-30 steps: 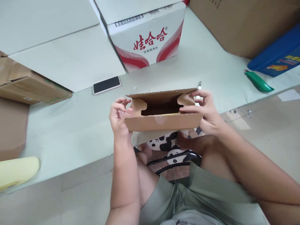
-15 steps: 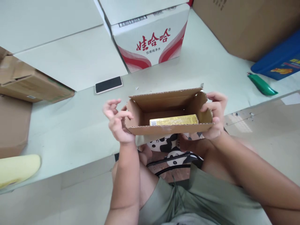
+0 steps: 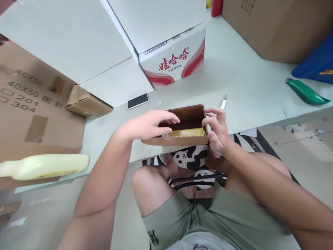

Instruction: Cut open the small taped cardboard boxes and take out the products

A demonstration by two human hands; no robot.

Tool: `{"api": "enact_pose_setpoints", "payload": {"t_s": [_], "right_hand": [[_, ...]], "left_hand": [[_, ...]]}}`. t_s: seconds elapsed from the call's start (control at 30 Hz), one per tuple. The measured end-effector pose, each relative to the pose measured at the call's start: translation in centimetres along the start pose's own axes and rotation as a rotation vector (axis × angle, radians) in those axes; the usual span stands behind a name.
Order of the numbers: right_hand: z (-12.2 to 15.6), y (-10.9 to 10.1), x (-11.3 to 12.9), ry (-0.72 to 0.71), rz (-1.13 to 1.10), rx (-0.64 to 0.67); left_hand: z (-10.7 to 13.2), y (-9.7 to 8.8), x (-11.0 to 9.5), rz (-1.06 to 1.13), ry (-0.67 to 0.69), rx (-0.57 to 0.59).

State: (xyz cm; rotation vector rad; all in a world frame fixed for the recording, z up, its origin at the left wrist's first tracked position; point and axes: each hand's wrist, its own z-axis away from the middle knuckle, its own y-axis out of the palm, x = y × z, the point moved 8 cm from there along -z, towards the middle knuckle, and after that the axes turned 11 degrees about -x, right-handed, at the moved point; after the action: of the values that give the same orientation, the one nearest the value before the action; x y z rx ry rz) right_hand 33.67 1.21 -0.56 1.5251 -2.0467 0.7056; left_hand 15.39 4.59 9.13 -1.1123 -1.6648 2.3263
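A small brown cardboard box (image 3: 182,140) is held open-topped above the edge of the pale green table (image 3: 247,86). A flat gold packet (image 3: 186,132) lies inside it. My left hand (image 3: 148,124) reaches over the box's left side, fingers stretched flat into the opening. My right hand (image 3: 217,130) has its fingers curled round the box's right wall and grips it.
A white and red printed carton (image 3: 171,55) stands behind, a phone (image 3: 137,100) to its left. A green utility knife (image 3: 307,93) and a blue box (image 3: 316,64) lie right. Brown cartons (image 3: 33,100) fill the left; a pale yellow object (image 3: 47,166) lies front left. A small blade (image 3: 224,102) is near the box.
The view has tilted left and up. My left hand has moved from beside the box to over its opening, fingers reaching in. The right hand still grips the right wall.
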Motion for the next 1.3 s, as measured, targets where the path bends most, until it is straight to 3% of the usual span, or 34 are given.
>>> {"api": "enact_pose_setpoints", "payload": {"t_s": [0.03,0.1,0.23,0.33,0.57,0.7,0.87,1.07,1.17,1.3], "right_hand": [[0.0,0.0,-0.1,0.008,-0.006,-0.002],[0.1,-0.2,0.0,-0.002,-0.013,-0.010],[0.0,-0.1,0.7,-0.064,-0.033,-0.003],[-0.1,0.3,0.9,-0.068,-0.062,0.022],[-0.6,0.6,0.0,0.001,0.003,0.022],[-0.8,0.2,-0.1,0.054,0.016,0.017],[-1.0,-0.1,-0.6,0.113,0.082,-0.021],[-1.1,-0.6,-1.6,0.160,0.131,-0.099],[-1.5,-2.3,-0.5,0.154,0.167,-0.146],[-5.5,-3.4,3.1,0.103,0.188,-0.127]], "left_hand": [[-1.1,1.1,0.0,-0.029,-0.036,0.163],[-2.9,2.9,0.6,-0.102,-0.083,0.339],[-4.3,6.3,2.1,-0.270,-0.132,0.466],[-4.1,7.4,1.8,-0.326,-0.104,0.454],[-4.1,3.8,0.9,-0.464,-0.102,0.194],[-3.0,-0.3,0.0,-0.432,-0.119,0.008],[-0.2,-5.8,-1.7,-0.145,-0.174,-0.321],[1.6,-8.9,0.7,0.267,-0.234,-0.713],[1.4,-9.4,2.5,0.517,-0.218,-0.904],[-0.5,-9.8,4.1,0.675,-0.218,-0.956]]}}
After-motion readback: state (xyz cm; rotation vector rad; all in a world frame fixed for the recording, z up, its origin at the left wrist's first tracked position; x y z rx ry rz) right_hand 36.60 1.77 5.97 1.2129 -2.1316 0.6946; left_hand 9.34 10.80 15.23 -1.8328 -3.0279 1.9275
